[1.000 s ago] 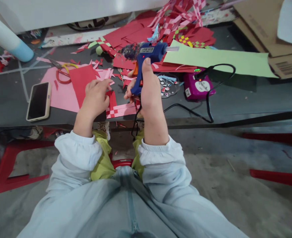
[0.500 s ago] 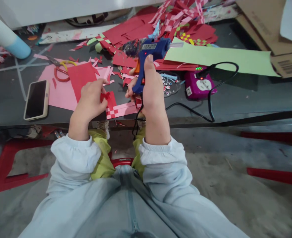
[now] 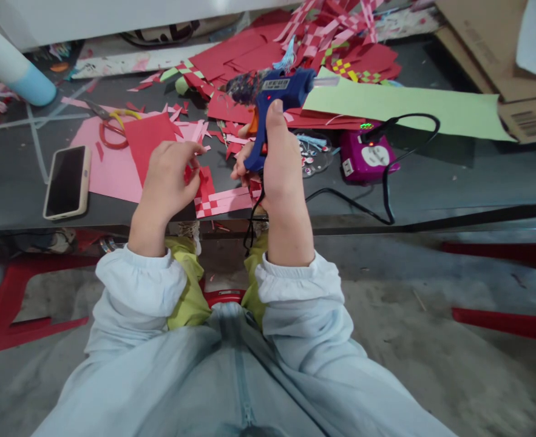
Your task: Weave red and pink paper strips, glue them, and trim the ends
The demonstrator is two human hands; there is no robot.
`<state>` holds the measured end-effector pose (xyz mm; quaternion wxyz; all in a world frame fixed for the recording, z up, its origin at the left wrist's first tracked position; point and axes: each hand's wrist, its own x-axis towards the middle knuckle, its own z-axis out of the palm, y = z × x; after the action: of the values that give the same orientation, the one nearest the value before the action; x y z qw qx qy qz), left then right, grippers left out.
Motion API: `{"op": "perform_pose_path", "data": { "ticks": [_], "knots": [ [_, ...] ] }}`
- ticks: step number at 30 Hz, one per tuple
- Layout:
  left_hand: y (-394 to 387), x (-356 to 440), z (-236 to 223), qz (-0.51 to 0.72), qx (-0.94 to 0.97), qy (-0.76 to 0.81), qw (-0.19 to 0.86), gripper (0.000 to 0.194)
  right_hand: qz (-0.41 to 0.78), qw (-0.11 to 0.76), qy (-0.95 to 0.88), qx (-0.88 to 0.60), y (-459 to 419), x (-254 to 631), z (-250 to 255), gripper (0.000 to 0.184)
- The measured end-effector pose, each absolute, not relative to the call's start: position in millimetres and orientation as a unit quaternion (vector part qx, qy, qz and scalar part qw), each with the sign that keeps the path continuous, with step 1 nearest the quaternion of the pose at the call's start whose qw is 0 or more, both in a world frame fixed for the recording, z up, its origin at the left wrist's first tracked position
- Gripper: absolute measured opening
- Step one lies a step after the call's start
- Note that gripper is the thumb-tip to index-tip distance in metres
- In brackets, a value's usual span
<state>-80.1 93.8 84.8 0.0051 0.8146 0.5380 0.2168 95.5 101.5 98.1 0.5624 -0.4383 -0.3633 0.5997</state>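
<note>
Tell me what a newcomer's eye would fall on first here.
The blue glue gun, gripped in the right hand near the middle of the view, stands out first. Beyond it sprawls a bright heap of red and pink paper, while a purple box with green lights sits right of the hand.

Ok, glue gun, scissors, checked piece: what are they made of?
Glue gun: likely plastic, smooth, moulded-looking blue body. Scissors: blades look metal, dull grey; red and yellow handles probably smooth plastic. Checked piece: apparently matte paper or card, thin flat interlaced bands.
</note>
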Motion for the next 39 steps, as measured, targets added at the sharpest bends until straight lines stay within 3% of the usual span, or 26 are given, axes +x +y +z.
{"op": "perform_pose_path", "data": {
  "ticks": [8, 19, 24, 34, 39],
  "knots": [
    [86.5, -80.0, 77.8, 0.273, 0.844, 0.460, -0.042, 0.025, 0.593, 0.531, -0.408, -0.447, 101.9, 100.0, 97.5, 0.059],
    [28.9, -69.7, 65.8, 0.282, 0.813, 0.501, -0.097, 0.013, 0.641, 0.432, -0.472, -0.423, 86.3, 129.5, 106.5, 0.051],
    [2.3, -60.8, 50.9, 0.318, 0.781, 0.531, -0.081, 0.015, 0.634, 0.387, -0.519, -0.424, 71.4, 149.7, 109.8, 0.047],
    [-16.3, -51.4, 41.0, 0.307, 0.789, 0.532, -0.025, 0.012, 0.633, 0.236, -0.569, -0.470, 63.4, 162.8, 104.8, 0.058],
    [-17.6, -50.1, 41.2, 0.288, 0.794, 0.535, -0.012, 0.012, 0.644, 0.199, -0.576, -0.462, 62.7, 161.3, 99.2, 0.057]
  ]
}}
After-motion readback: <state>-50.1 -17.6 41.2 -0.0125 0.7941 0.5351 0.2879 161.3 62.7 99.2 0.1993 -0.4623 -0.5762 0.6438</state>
